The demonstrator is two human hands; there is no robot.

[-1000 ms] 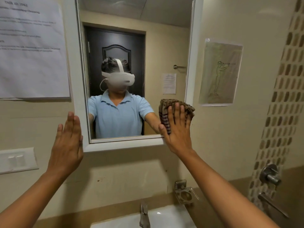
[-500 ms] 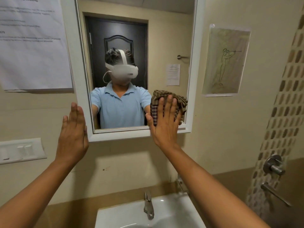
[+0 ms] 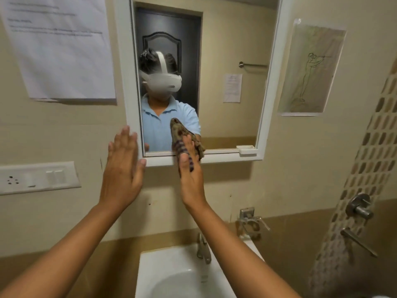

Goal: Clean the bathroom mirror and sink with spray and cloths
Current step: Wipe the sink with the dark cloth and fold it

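At mirror (image 3: 227,117) btm edge, right hand (image 3: 191,179) presses cloth (image 3: 182,136) w/ flat fingers; left hand (image 3: 122,168) spread flat

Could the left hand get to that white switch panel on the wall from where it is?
Probably yes. The left hand is flat by the mirror frame, holding nothing, and only bare wall lies between it and the switch panel.

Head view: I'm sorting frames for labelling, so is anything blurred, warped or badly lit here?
Head view: the right hand and its cloth are motion-smeared on the mirror; wide-angle bending tilts the mirror's frame and the paper sheet; soft, even light, faint shadows under both, no glare on the glass.
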